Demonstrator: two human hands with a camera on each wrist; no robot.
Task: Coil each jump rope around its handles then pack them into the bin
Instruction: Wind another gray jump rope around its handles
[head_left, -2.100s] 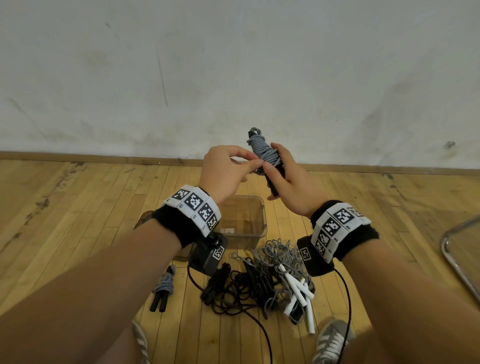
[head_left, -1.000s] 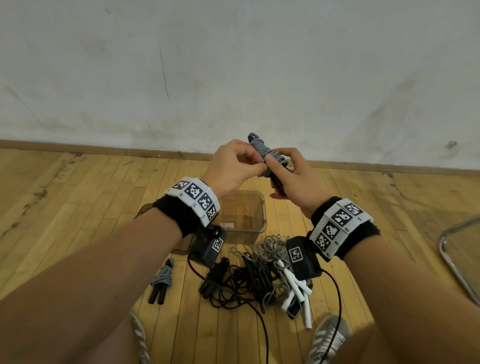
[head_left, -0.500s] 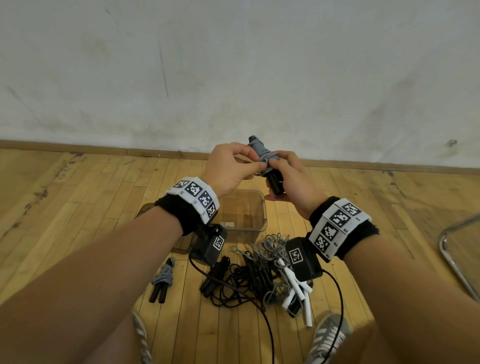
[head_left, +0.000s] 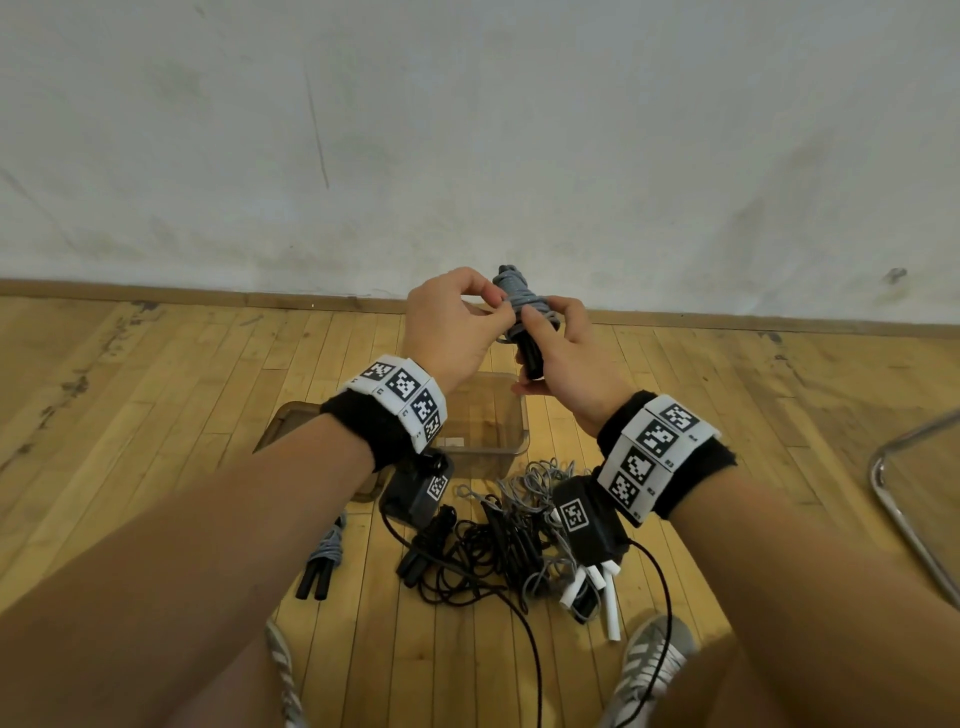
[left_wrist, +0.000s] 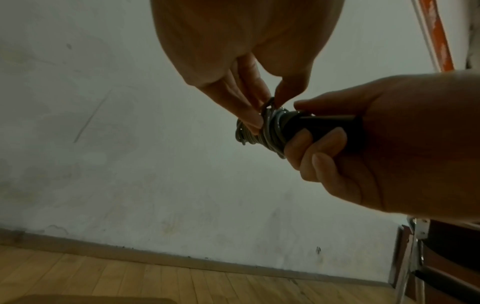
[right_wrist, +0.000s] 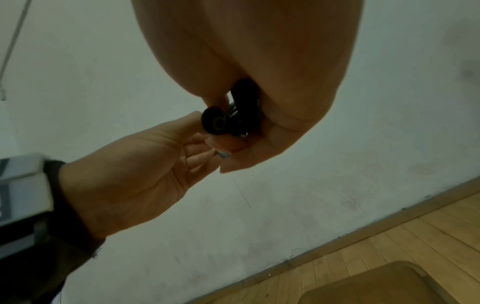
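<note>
Two hands meet in front of me over the bin (head_left: 511, 415). My right hand (head_left: 571, 364) wraps its fingers round the black handles (left_wrist: 319, 125) of the grey jump rope (head_left: 519, 296), a firm grip. My left hand (head_left: 452, 327) pinches a strand of the coil between thumb and fingertips (left_wrist: 250, 121). On the floor (head_left: 156, 395) a finished grey bundle (head_left: 324, 558) lies left of a tangled pile of ropes (head_left: 498, 545), just in front of the bin. A metal chair frame (head_left: 904, 514) sits at far right.
</note>
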